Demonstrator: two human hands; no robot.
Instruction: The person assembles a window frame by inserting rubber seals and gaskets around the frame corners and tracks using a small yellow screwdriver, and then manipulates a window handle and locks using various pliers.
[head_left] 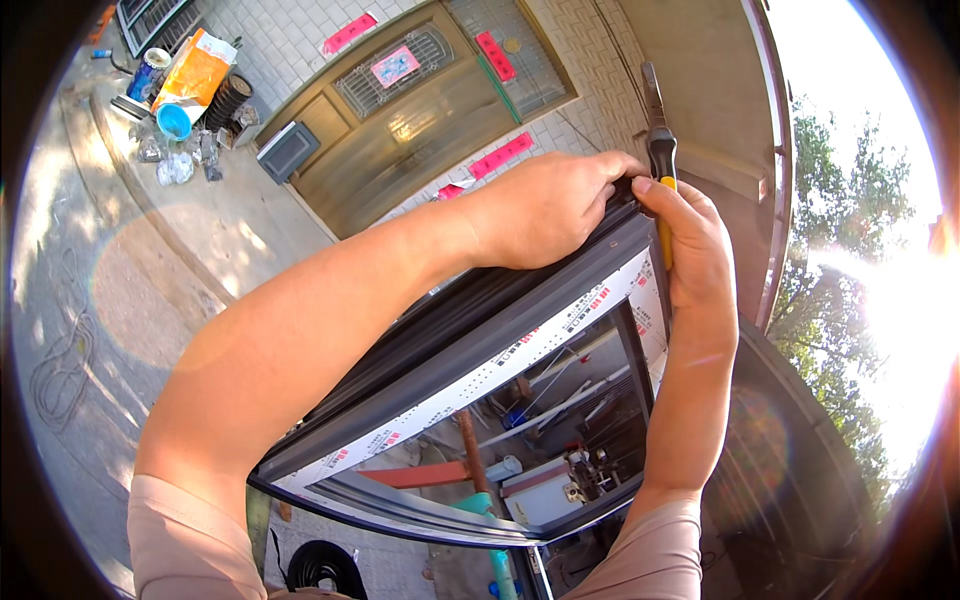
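Note:
A dark window frame (pixel 470 360) with white printed protective film along its face stands tilted before me, glass within it. My left hand (pixel 545 212) reaches across its upper edge to the far right corner. There its fingers are pinched together, and what they hold is too small or hidden to name. My right hand (pixel 697 235) is closed around the yellow-and-black handle of a hand tool (pixel 656 130) whose narrow metal blade points up. The right thumb rests beside the left fingertips at the corner.
A coil of black strip (pixel 325 568) lies below the frame. Beyond it are a bronze-coloured door (pixel 410 130), a dark grey panel (pixel 288 152), a blue bucket (pixel 173 122) and an orange-and-white sack (pixel 197 68). A cable (pixel 65 370) lies on the ground at left.

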